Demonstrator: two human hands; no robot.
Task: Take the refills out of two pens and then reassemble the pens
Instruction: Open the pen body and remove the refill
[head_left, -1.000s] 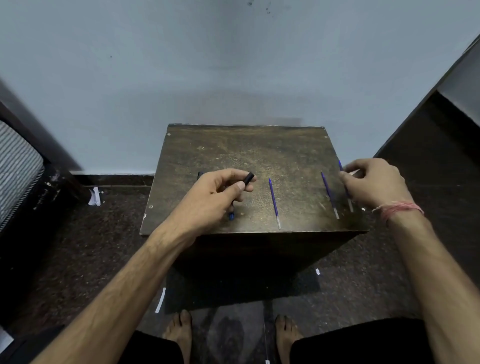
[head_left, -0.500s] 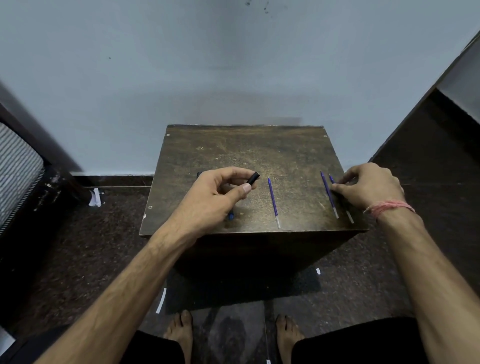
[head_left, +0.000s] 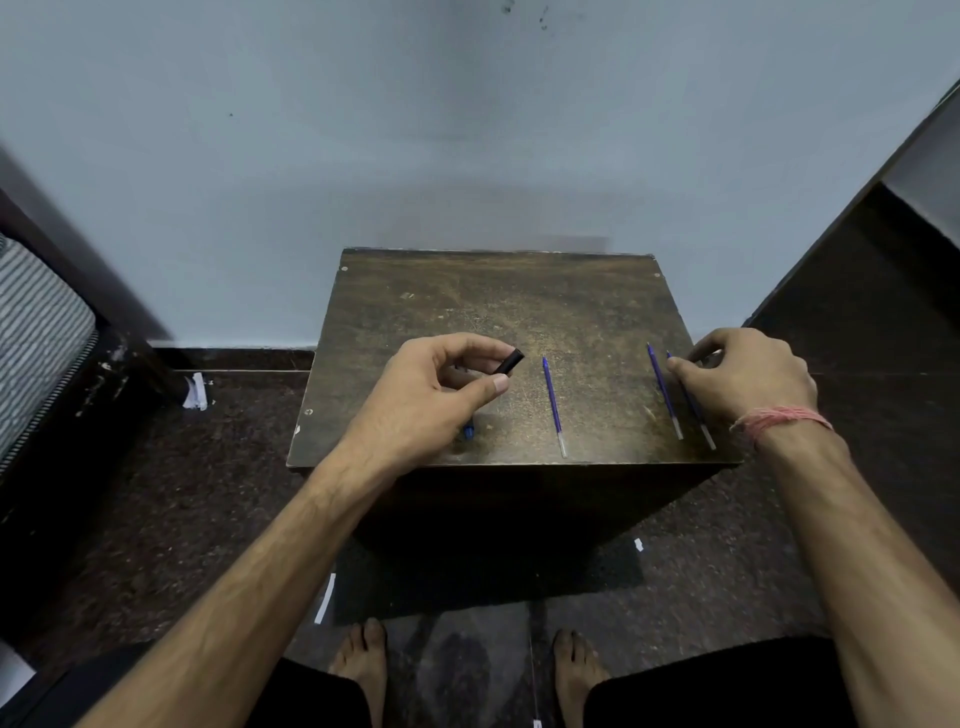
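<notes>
Three thin blue refills lie on the dark wooden table (head_left: 519, 291). One refill (head_left: 554, 406) lies in the middle; a second refill (head_left: 664, 391) and a third refill (head_left: 698, 418) lie side by side at the right. My left hand (head_left: 431, 400) holds a black pen barrel (head_left: 508, 362) between thumb and fingers above the table's left half. A blue pen tip (head_left: 468, 431) shows under that hand. My right hand (head_left: 748, 376) rests at the right edge, fingertips touching the rightmost refill; whether it grips it is unclear.
A pale wall stands behind the table. Dark furniture rises at the right, and a striped cushion (head_left: 36, 338) sits at the left. Paper scraps (head_left: 196, 391) lie on the dark floor. My bare feet (head_left: 363, 660) are below the table's front edge.
My right hand slid along the rightmost refill, which now lies closer beside its neighbour. My left hand lifted slightly with the black barrel.
</notes>
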